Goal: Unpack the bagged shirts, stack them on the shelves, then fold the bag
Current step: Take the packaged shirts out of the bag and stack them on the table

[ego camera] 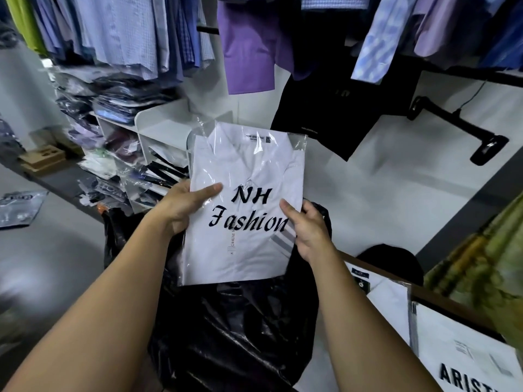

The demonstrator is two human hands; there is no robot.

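A white folded shirt (249, 171) in a clear plastic sleeve printed "NH Fashion" is held up in the middle of the view. My left hand (181, 206) grips its left edge, thumb on the front. My right hand (307, 229) grips its right edge. Below the shirt lies a large black plastic bag (240, 335), crumpled and open at the top. White shelves (158, 120) stand behind and to the left, with several bagged shirts stacked in and on them.
Hanging shirts (127, 32) line the rails above, with a purple one (249, 49) at centre. A black shopping bag (325, 114) hangs on the wall. More packed white shirts (458, 349) lie at lower right. A grey package (19, 207) lies on the floor at left.
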